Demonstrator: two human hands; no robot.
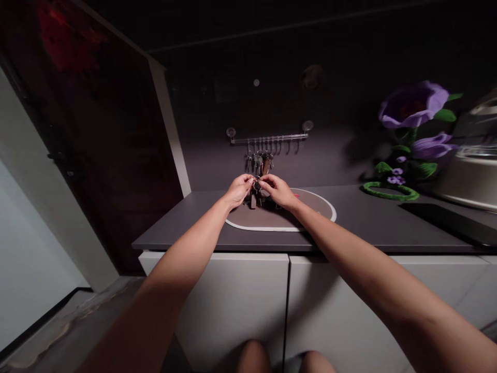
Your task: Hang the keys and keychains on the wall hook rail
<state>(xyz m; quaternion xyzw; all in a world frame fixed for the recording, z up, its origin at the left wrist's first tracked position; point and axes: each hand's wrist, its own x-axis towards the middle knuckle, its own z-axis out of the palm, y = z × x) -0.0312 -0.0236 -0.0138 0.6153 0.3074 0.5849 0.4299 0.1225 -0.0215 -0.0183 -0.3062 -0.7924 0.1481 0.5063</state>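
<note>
A bunch of keys (253,200) hangs from a ring between my two hands, above an oval brown mat (272,221) with a white rim. My left hand (239,189) pinches the ring from the left, and my right hand (276,189) pinches it from the right. Just behind them, more keys (259,159) dangle from the left part of a clear hook rail (269,138) on the dark wall. A small red item (296,195) shows on the mat beside my right hand; other small things there are too dark to name.
Purple artificial flowers (414,106) with a green ring base stand on the dark counter (357,223) at the right. Near them are a flat black object (446,223) and a light-coloured appliance (471,178). White cabinets (233,300) lie below, and a dark door (97,140) is at the left.
</note>
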